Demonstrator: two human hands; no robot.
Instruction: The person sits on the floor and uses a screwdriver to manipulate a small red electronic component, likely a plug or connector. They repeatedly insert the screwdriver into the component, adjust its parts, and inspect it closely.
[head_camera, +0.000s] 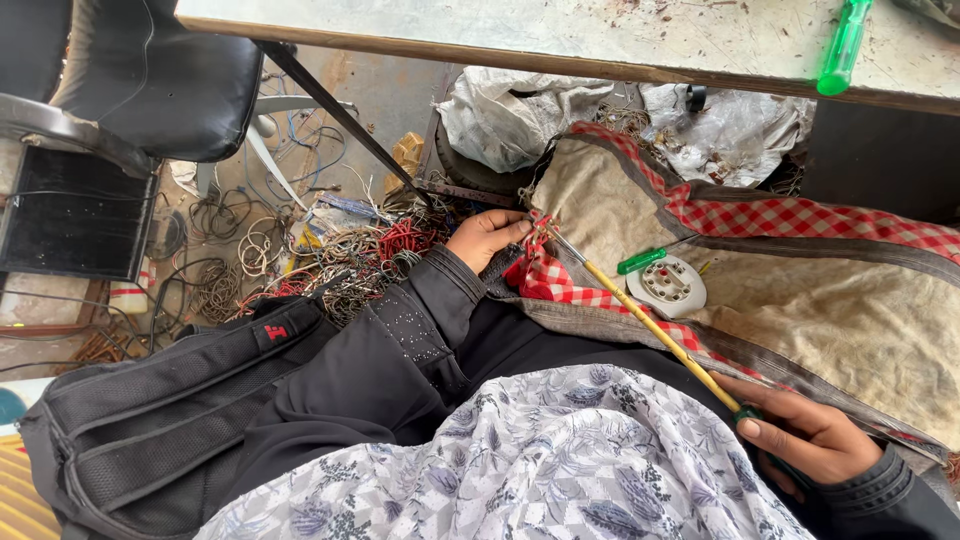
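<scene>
On the lap, near the middle of the view: left hand (487, 238) curled shut, fingertips pinched on the far tip of a long yellow-shafted screwdriver (640, 318), right at the edge of the red-and-white checked cloth (780, 216). At lower right: right hand (805, 436) clenched around the near end of that screwdriver, green handle mostly hidden inside the fist. Shaft running diagonally from near right up to far left, spanning the gap between both hands, lying over the grey-brown border of the cloth.

Just right of the shaft, on the worn beige padding (850, 320): a round white socket base (668, 284) with small holes, and a short green-handled screwdriver (645, 260) touching its far edge. Both well apart from either hand.

Across the far edge: a scuffed tabletop (560, 35), another green screwdriver handle (843, 48) resting on it at far right. Beneath the table: crumpled white plastic bags (510, 110). To the left of the left hand: a tangle of red and pale wires (370, 255) on the floor. At near left: a black backpack (170, 400). At far left: a black chair seat (170, 80). In the near foreground: grey floral fabric (540, 460) over dark sleeves.
</scene>
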